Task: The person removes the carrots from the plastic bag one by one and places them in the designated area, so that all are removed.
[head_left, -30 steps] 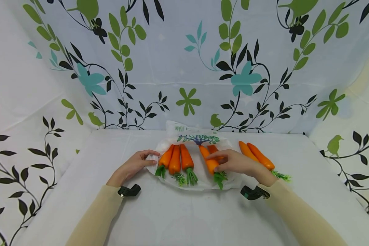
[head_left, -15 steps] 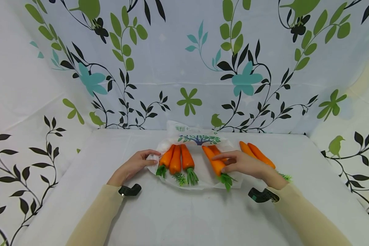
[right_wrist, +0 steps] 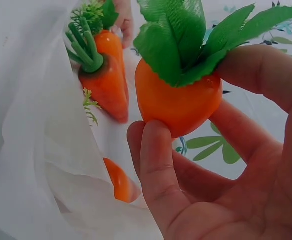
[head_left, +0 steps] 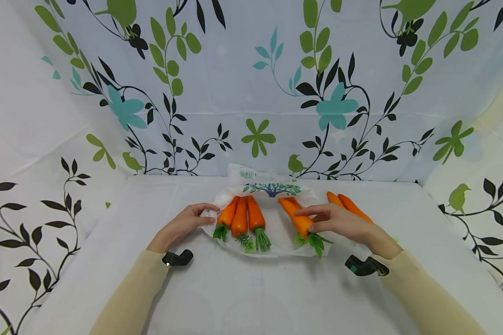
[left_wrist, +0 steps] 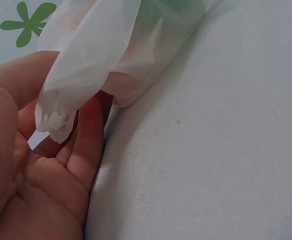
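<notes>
My right hand [head_left: 339, 225] grips an orange carrot [head_left: 295, 216] near its leafy end. In the right wrist view the fingers and thumb curl round that carrot [right_wrist: 178, 102], its broad green leaves towards the camera. Beneath it in the head view, green fronds [head_left: 300, 239] of another carrot show on the white plastic bag [head_left: 276, 242]. My left hand [head_left: 187, 225] holds the bag's left edge; in the left wrist view the thumb and fingers pinch its crumpled plastic [left_wrist: 86, 65]. Beside that hand, three carrots [head_left: 239, 218] lie on the bag, their leafy ends towards me.
Two loose carrots [head_left: 354, 208] lie right of the bag, partly covered by my right hand. A white cloth [head_left: 243, 298] covers the table. Behind it hangs a curtain [head_left: 218, 93] printed with leaves and birds.
My right hand has moved right with the carrot, whose leafy end swung right. Fronds of the carrot beneath now show, and the hand covers more of the loose carrots. The left hand stays put.
</notes>
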`<state>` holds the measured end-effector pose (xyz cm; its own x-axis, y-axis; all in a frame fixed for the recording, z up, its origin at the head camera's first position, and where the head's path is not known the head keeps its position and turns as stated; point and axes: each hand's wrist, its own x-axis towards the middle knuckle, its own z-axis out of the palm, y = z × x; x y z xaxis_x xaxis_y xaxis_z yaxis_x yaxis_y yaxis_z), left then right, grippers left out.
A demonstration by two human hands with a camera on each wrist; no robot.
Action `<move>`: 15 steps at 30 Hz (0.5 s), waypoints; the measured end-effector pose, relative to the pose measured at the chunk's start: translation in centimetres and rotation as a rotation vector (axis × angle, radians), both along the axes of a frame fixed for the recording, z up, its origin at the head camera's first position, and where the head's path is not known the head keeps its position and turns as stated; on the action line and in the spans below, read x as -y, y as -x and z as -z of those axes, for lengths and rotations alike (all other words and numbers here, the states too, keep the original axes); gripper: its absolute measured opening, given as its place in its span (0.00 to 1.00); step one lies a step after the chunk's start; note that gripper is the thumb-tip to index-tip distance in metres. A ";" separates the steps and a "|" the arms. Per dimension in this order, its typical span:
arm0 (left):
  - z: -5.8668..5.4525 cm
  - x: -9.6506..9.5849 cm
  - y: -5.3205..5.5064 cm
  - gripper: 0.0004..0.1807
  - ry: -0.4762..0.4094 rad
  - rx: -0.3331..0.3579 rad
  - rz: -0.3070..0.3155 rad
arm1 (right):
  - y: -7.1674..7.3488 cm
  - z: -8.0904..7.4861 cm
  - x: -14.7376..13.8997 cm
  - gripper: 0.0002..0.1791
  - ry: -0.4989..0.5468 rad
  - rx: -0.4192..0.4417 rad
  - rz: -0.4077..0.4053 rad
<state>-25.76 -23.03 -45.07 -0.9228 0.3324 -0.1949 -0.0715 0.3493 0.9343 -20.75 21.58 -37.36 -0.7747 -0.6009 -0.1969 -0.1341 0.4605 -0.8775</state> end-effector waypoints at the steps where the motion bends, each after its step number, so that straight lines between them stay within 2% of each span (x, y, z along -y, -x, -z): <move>1: 0.0 0.0 0.0 0.22 0.000 0.000 -0.002 | 0.0 -0.1 -0.1 0.25 0.001 -0.001 0.000; 15: 0.3 0.2 0.2 0.22 0.001 -0.001 -0.006 | -0.8 -0.5 -1.7 0.23 -0.033 -0.003 0.012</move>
